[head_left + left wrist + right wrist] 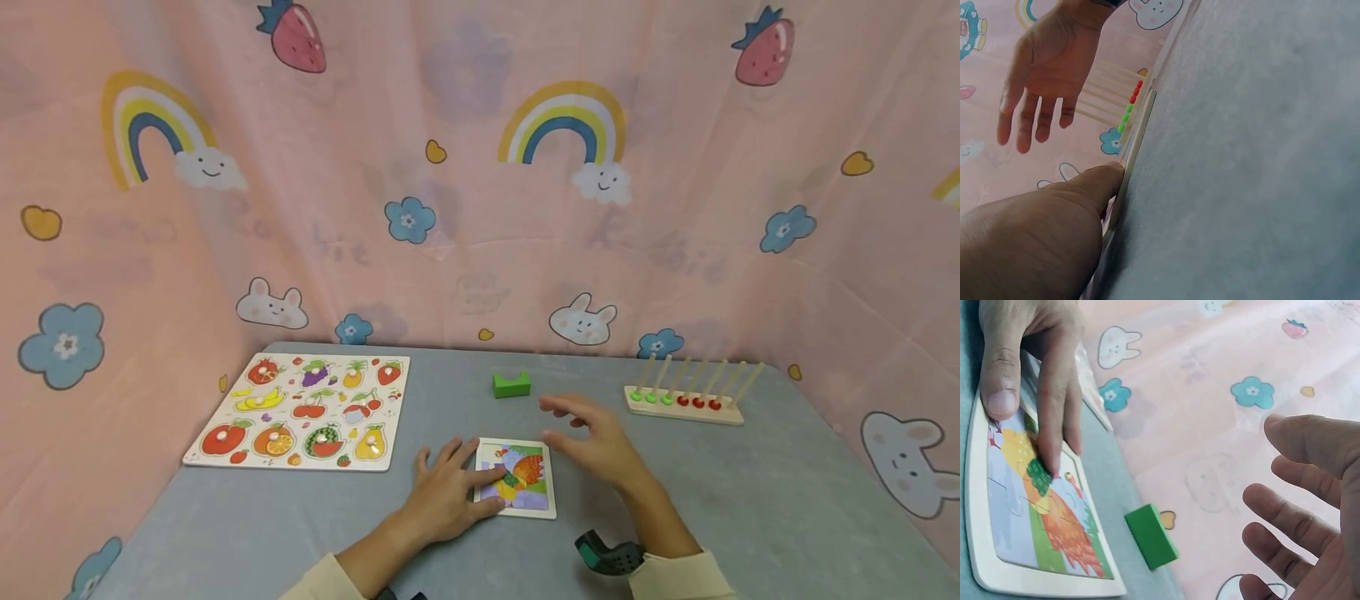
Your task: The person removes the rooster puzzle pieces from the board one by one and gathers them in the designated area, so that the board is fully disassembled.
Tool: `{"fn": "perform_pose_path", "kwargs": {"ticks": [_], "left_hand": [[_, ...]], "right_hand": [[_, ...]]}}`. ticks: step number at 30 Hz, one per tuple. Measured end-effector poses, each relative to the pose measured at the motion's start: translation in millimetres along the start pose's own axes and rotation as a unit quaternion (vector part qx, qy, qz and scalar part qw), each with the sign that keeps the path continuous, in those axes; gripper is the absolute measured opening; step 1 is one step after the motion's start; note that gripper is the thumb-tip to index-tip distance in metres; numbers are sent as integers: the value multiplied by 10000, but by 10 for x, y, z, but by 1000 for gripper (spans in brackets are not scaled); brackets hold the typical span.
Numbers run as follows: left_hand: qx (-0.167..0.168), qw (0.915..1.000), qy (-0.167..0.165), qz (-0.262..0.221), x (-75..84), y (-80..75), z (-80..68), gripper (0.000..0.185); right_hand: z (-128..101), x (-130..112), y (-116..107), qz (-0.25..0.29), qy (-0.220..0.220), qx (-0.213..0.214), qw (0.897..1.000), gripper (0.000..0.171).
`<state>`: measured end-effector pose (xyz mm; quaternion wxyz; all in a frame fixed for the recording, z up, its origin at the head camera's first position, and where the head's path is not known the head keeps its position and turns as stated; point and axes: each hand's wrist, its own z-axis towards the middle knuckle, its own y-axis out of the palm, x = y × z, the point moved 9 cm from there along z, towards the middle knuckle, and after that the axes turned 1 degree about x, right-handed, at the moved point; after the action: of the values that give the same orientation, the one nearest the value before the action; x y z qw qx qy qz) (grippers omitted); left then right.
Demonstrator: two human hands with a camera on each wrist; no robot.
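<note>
Grey cloth covers the table (750, 500), and the small rooster puzzle (525, 483) lies flat on it near the front edge, about midway between the left and right edges. My left hand (450, 492) rests on the puzzle's left part, fingers straight and flat, fingertips (1047, 456) pressing on the picture, thumb at the frame's near-left corner; it pins the board and grips nothing. My right hand (592, 442) hovers just above the puzzle's right edge, palm down, fingers spread and loosely bent, holding nothing and clear of the board. Risk noted: the left fingers bear on one side only, so, in my judgement, a harder press or a sideways drag could slide the thin board on the cloth or tip its far edge up; the pieces could then shift out of their seats. A sweep of the hovering right hand could also knock the green block (512, 384) lying beyond the puzzle toward the back edge. Also present: fruit peg puzzle (300, 408) toward the left edge, bead rack (686, 400) toward the right edge, both well apart from my hands.
</note>
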<state>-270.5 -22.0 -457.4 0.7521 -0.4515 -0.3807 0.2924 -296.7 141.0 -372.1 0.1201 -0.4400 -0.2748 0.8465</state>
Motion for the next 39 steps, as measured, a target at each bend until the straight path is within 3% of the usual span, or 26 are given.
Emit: {"fn": "perform_pose_path", "kwargs": {"ticks": [13, 20, 27, 39], "left_hand": [[9, 10000, 22, 26, -8, 3, -3, 46], [-7, 10000, 21, 65, 7, -2, -5, 45], [-10, 10000, 18, 58, 9, -12, 3, 45], [-3, 9999, 56, 89, 5, -18, 3, 44]], "right_hand": [[26, 255, 317, 94, 277, -139, 9995, 37], [-24, 412, 459, 88, 713, -201, 9972, 39], [-34, 467, 567, 55, 747, -245, 9969, 37], [-66, 533, 639, -571, 1011, -406, 9924, 30]]}}
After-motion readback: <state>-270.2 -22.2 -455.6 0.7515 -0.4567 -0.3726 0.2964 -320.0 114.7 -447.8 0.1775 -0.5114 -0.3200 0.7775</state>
